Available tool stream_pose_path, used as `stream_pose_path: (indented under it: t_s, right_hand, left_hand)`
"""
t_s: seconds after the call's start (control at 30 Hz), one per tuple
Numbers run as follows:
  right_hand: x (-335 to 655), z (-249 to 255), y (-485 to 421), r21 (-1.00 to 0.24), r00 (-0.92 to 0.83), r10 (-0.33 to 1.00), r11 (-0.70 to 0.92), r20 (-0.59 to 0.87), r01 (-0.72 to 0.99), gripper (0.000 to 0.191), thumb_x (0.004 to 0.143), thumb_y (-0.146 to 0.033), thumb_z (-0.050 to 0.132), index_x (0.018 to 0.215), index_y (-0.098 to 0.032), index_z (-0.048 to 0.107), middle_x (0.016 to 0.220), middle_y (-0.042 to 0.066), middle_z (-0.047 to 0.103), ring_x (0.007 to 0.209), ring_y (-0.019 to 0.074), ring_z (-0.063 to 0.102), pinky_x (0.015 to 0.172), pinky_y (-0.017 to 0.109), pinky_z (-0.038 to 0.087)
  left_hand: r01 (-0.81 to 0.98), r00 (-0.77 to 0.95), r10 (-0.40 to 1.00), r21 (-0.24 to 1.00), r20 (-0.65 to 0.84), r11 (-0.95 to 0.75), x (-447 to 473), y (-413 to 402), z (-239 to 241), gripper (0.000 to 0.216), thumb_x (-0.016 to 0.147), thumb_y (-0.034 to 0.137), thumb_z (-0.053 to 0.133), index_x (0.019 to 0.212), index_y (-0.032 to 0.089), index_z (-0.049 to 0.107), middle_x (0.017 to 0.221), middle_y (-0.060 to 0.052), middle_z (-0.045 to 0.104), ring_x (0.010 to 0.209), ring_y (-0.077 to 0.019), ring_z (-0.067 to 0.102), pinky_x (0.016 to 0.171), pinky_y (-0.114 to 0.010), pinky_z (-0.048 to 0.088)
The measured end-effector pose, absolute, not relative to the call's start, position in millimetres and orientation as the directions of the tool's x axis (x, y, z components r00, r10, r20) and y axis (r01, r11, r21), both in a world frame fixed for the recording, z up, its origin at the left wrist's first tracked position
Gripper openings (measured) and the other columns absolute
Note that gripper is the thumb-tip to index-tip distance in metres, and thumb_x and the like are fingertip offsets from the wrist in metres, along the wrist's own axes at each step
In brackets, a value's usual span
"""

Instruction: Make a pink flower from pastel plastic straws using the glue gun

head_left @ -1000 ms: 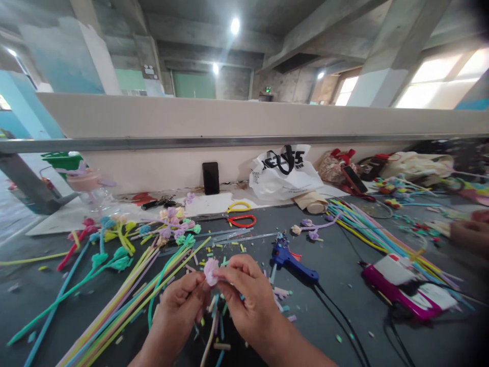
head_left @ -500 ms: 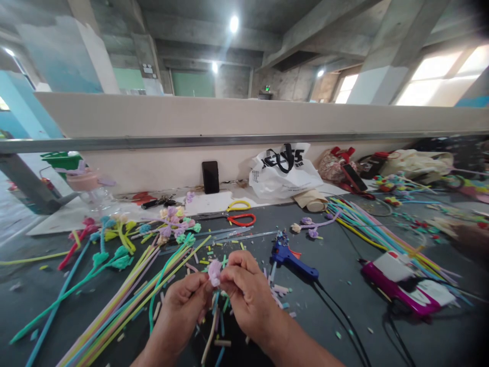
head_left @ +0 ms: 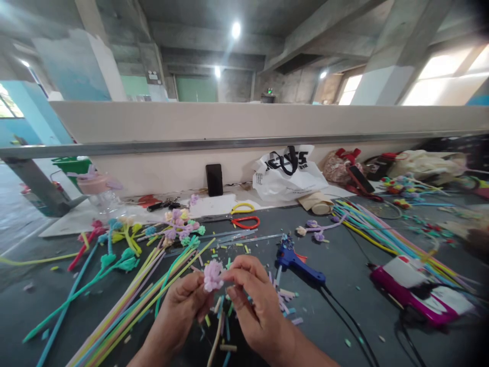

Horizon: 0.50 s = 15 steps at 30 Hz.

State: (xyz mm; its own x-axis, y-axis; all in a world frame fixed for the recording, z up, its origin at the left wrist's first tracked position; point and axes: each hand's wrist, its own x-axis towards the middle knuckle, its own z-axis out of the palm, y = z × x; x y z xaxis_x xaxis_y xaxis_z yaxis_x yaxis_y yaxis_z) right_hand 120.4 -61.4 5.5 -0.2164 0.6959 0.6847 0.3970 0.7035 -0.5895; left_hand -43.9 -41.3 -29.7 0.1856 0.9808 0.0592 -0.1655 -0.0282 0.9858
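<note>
Both my hands meet low in the middle of the view over a dark table (head_left: 344,270). My left hand (head_left: 179,308) and my right hand (head_left: 250,300) pinch a small pink fuzzy pipe-cleaner flower (head_left: 212,275) between their fingertips. A pale stem hangs down from the flower between my palms. Short cut bits of pipe cleaner (head_left: 280,300) lie scattered under and around my hands. A blue glue gun (head_left: 298,262) rests just right of my right hand, its black cord trailing to the lower right.
Long coloured pipe cleaners (head_left: 130,300) fan out on the left, another bundle (head_left: 382,234) on the right. Finished flowers (head_left: 178,227), red scissors (head_left: 244,223), a black phone (head_left: 214,179), a white bag (head_left: 286,173) and a magenta box (head_left: 412,288) lie farther off. A blurred hand shows at the far right.
The flower has been turned and raised slightly between my fingertips. The view has shifted a little. The other person's hand at the right has drawn back toward the edge.
</note>
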Motion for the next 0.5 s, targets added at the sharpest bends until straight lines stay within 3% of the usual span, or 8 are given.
stream_pose_path:
  t_s: [0.33,0.5]
  right_hand:
    - [119.0,4.3,-61.9,-0.572,-0.236,0.689,0.71,0.686,0.409,0.008,0.076,-0.014,0.057,0.082,-0.019,0.056,0.089,0.005,0.051,0.088,0.0174,0.05,0.077,0.03,0.043]
    - [119.5,3.7,-59.9,-0.571,-0.181,0.72,0.656,0.67,0.494,0.013,0.077,-0.017,0.056,0.09,-0.019,0.057,0.096,0.007,0.051,0.091,0.0203,0.05,0.08,0.035,0.042]
  left_hand:
    - [-0.06,0.198,0.979,0.998,0.046,-0.034,-41.7,-39.7,-31.6,0.032,0.078,0.039,0.054,0.056,0.015,0.05,0.042,0.007,0.037,0.039,-0.0042,0.027,0.041,-0.018,0.02]
    - [0.042,0.25,0.964,0.994,0.09,-0.104,-42.0,-41.0,-23.2,0.038,0.078,0.043,0.052,0.051,0.015,0.048,0.041,0.006,0.036,0.039,-0.0052,0.027,0.042,-0.019,0.02]
